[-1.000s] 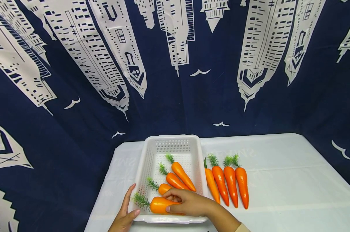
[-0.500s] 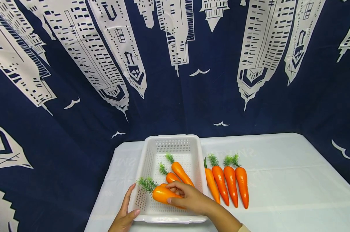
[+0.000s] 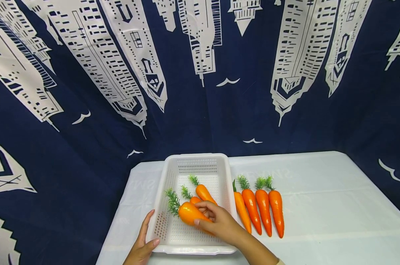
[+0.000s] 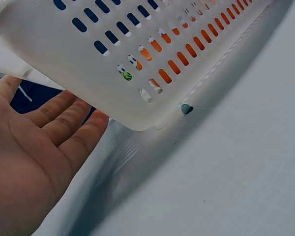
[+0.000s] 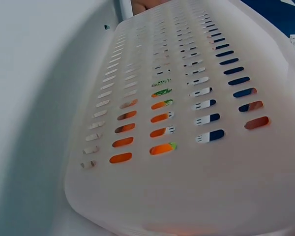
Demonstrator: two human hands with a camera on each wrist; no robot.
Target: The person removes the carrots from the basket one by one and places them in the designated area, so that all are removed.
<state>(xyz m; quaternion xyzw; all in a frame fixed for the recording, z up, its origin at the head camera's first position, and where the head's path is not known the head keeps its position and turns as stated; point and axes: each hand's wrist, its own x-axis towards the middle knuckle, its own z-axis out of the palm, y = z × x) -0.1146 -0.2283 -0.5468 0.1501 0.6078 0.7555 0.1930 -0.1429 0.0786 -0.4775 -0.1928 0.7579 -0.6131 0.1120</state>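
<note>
In the head view my right hand [image 3: 222, 223] grips an orange carrot with a feathery green top [image 3: 188, 212], slanted over the white perforated basket [image 3: 186, 248]. My thumb and fingers hold it around its middle; its tip is hidden. Beyond it in the basket lie another carrot [image 3: 204, 193] and a partly covered carrot [image 3: 195, 200]. At the basket's front left corner rests my left hand [image 3: 142, 239], the thumb by the front rim. The left wrist view has its fingers [image 4: 64, 120] fairly straight against the basket's outer side. Orange shows through the slots [image 5: 122, 157] in the right wrist view.
Several carrots [image 3: 262, 206] lie side by side on the white-covered table [image 3: 319, 221], just right of the basket. Behind the table hangs a dark blue cloth [image 3: 200, 121] with white buildings and birds.
My right hand has lifted the front carrot and moved it away from the basket's front wall, over the other carrots. One of those is now hidden. My left hand has stayed put.
</note>
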